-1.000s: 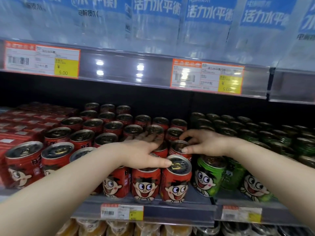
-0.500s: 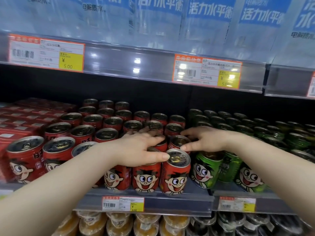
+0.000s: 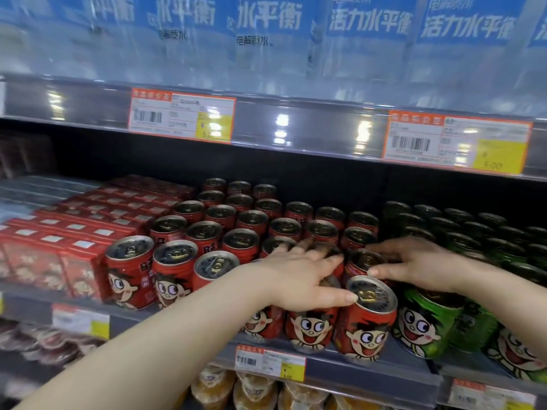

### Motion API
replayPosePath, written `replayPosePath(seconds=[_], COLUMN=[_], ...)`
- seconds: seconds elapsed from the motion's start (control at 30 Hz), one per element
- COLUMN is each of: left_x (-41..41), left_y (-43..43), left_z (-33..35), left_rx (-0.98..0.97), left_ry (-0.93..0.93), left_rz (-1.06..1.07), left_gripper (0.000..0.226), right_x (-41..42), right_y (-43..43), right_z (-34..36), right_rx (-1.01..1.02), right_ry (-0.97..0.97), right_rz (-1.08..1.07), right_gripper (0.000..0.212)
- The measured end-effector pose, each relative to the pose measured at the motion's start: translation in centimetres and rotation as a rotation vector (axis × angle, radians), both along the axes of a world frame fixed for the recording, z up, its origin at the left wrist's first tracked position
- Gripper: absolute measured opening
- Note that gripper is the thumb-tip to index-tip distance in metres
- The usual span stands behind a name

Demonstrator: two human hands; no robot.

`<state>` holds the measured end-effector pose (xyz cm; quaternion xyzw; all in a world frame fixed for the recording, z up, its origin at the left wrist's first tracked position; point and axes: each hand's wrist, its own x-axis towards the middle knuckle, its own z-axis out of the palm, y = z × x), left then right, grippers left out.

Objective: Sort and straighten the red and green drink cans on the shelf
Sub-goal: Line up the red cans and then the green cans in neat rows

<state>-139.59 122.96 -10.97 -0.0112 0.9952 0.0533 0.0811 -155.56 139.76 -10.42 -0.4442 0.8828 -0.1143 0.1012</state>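
Red cans (image 3: 367, 329) with a wide-eyed cartoon face stand in rows on the shelf (image 3: 355, 372), green cans (image 3: 429, 324) just to their right (same face, different colour). My left hand (image 3: 299, 276) lies flat and spread over the red tops, thumb touching the front can's rim. My right hand (image 3: 414, 267) reaches around a second-row red can; blur hides whether it grips. Blue packs (image 3: 370, 22) above read 活力水平衡. The price tag (image 3: 455, 143) shows 5.00, its small print unreadable.

Both arms outstretched; left hand (image 3: 299, 279) flat, fingers spread; right hand (image 3: 414, 266) palm-down, fingers loosely extended
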Motion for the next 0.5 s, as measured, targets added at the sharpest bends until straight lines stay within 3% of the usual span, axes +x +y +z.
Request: replayPosePath(seconds=[0.13, 0.2, 0.33, 0.37, 0.43, 0.5], left_x=[-0.1, 0.1, 1.0, 1.3, 2.0, 2.6], left_y=[-0.1, -0.1, -0.9, -1.4, -2.3, -2.7], left_z=[-0.2, -0.1, 0.6, 0.7, 0.6, 0.2], left_rx=[0.002, 0.039, 0.583, 0.618, 0.46, 0.232], left_ry=[0.007, 0.016, 0.2, 0.245, 0.224, 0.085], left_rz=[0.004, 0.006, 0.119, 0.114, 0.056, 0.023], left_gripper=[0.073, 0.07, 0.057, 0.054, 0.059, 0.076], right_x=[0.4, 1.0, 2.1, 2.5, 3.7, 5.0], right_y=[0.0, -0.1, 0.0, 0.1, 0.4, 0.6], right_z=[0.0, 0.1, 0.8, 1.1, 1.8, 2.1], right_rx=[-0.055, -0.079, -0.097, -0.115, -0.11, -0.027], right_ry=[-0.048, -0.078, 0.07, 0.121, 0.175, 0.098], right_rz=[0.003, -0.029, -0.082, -0.069, 0.006, 0.119], right_gripper=[0.128, 0.116, 0.068, 0.059, 0.049, 0.05])
